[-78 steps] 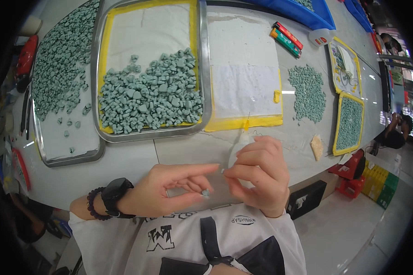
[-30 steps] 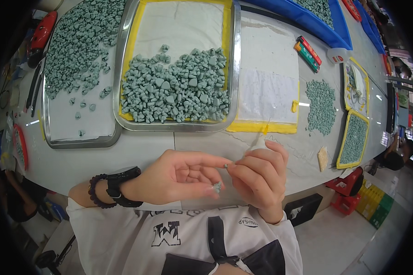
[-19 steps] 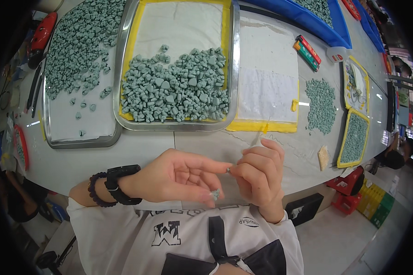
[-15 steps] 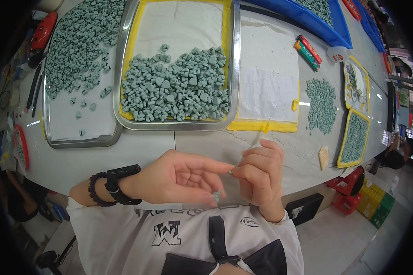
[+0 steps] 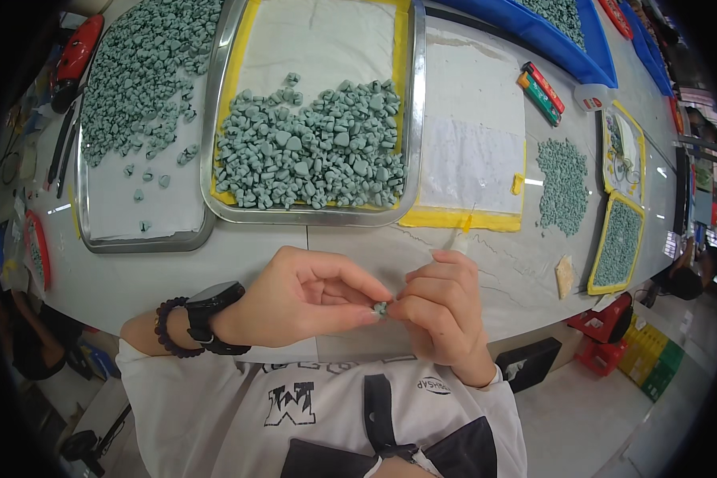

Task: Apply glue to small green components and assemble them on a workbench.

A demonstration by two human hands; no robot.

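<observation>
My left hand (image 5: 291, 295), with a black watch at the wrist, pinches a small grey-green piece (image 5: 381, 308) between thumb and forefinger. The thumb and forefinger of my right hand (image 5: 446, 315) meet it there, closed; a second tiny piece between them is hidden. A slim white tube (image 5: 460, 242) with a yellow tip pokes up from behind my right hand's curled fingers and seems held in them. Beyond my hands stands a metal tray (image 5: 311, 217) lined with white cloth and yellow tape, its near half heaped with similar grey-green pieces (image 5: 311, 151).
A second tray (image 5: 147, 245) at the left holds more pieces. On the right are a taped white sheet (image 5: 470, 167), two lighters (image 5: 540, 94), a pile of smaller pieces (image 5: 562, 187), a yellow-edged tray (image 5: 616, 243) and a tan chip (image 5: 565, 276). Blue bins (image 5: 589, 68) stand at the back.
My left thumb and forefinger have closed together, bringing the grey-green piece up to my right fingertips. My right hand has shifted slightly left.
</observation>
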